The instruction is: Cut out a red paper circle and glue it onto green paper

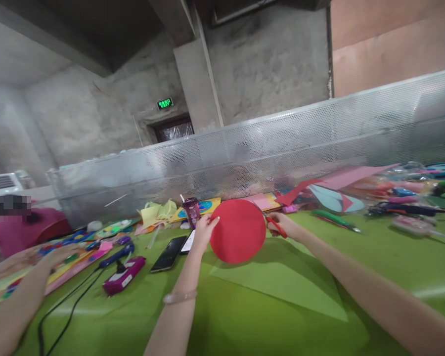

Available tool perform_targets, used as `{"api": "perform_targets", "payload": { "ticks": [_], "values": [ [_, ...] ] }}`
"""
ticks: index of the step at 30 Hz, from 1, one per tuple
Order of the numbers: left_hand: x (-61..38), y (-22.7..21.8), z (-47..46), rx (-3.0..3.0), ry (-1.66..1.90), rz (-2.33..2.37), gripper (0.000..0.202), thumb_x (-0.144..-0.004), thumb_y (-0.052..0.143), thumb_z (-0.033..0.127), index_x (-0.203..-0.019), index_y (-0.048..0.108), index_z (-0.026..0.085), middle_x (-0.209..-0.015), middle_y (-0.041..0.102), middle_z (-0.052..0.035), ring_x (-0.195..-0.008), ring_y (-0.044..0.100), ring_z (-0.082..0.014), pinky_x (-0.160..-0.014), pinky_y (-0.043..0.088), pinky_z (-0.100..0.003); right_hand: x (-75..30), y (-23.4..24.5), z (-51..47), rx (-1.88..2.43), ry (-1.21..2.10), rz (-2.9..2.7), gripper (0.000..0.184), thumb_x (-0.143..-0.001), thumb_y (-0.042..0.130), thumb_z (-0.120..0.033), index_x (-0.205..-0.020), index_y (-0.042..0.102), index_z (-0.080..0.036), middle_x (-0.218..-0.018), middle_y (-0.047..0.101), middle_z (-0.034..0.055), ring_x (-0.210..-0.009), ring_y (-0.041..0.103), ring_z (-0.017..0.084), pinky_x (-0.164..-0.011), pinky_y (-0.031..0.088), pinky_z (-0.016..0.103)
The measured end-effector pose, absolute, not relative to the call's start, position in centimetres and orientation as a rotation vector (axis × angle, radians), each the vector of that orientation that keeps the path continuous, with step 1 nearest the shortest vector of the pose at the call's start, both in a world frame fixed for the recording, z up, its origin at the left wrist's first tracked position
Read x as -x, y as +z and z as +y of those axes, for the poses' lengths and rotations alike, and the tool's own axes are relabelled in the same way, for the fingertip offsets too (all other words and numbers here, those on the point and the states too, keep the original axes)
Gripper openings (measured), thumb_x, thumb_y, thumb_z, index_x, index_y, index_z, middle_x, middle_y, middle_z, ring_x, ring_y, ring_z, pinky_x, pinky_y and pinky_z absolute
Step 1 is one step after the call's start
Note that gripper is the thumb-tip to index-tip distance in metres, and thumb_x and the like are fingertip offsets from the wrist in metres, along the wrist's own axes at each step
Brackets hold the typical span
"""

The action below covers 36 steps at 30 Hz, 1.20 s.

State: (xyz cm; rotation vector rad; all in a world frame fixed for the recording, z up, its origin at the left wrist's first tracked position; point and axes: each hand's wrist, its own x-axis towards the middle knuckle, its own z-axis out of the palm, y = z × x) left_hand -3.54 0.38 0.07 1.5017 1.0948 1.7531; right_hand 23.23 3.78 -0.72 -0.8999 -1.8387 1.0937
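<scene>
Red paper (pixel 238 231) in the shape of a nearly round disc is held up over the green counter (pixel 126 329), in the middle of our view. Our left hand (pixel 206 228) pinches its left edge, with the thumb on the side facing us. Our right hand (pixel 286 226) is wrapped around the red handles of a pair of scissors (pixel 279 228), whose blades reach the disc's upper right edge; we cannot tell whether they are parted or biting in. The hands are apart, one on each side of the disc.

We judge the cutting to be well along: the outline looks smooth most of the way around, and perhaps only a little trimming is left near the blades. We see no scrap hanging from the disc.

Below it, a pale green sheet (pixel 282 287) lies on the counter. To the left are a black phone (pixel 169 254) and a purple cup (pixel 191 212); farther left, another person's hand (pixel 65 251) is among small coloured pieces (pixel 107 245).
</scene>
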Motion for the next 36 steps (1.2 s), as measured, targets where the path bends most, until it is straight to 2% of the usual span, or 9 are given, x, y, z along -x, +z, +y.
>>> {"api": "perform_targets", "payload": {
  "ticks": [10, 26, 36],
  "values": [
    [3.5, 0.0, 0.4, -1.488, 1.751, 1.091, 0.031, -0.063, 0.064, 0.033, -0.087, 0.059, 0.014, -0.083, 0.067, -0.0080, -0.079, 0.062, -0.0212, -0.078, 0.045, -0.036, -23.3, -0.4, 3.1, 0.906, 1.089, -1.874, 0.009, -0.065, 0.052, -0.019, -0.073, 0.051, -0.016, -0.056, 0.051, -0.0044, -0.044, 0.048, 0.007, -0.044, 0.041, 0.018],
    [3.5, 0.0, 0.4, -1.487, 1.738, 1.079, 0.027, -0.063, 0.064, 0.032, -0.084, 0.058, 0.014, -0.082, 0.067, -0.0069, -0.079, 0.062, -0.0201, -0.077, 0.045, -0.036, -23.2, 0.2, 2.5, 0.899, 1.087, -1.860, 0.007, -0.060, 0.050, -0.019, -0.066, 0.049, -0.017, -0.053, 0.048, -0.0045, -0.046, 0.046, 0.008, -0.044, 0.041, 0.019],
    [3.4, 0.1, 0.2, -1.486, 1.733, 1.089, 0.027, -0.063, 0.064, 0.032, -0.084, 0.059, 0.015, -0.081, 0.067, -0.0072, -0.078, 0.062, -0.0208, -0.077, 0.046, -0.036, -23.3, 0.1, 2.7, 0.905, 1.094, -1.873, 0.003, -0.060, 0.050, -0.017, -0.061, 0.047, -0.017, -0.046, 0.047, -0.0054, -0.040, 0.044, 0.007, -0.040, 0.037, 0.018]
  ]
}}
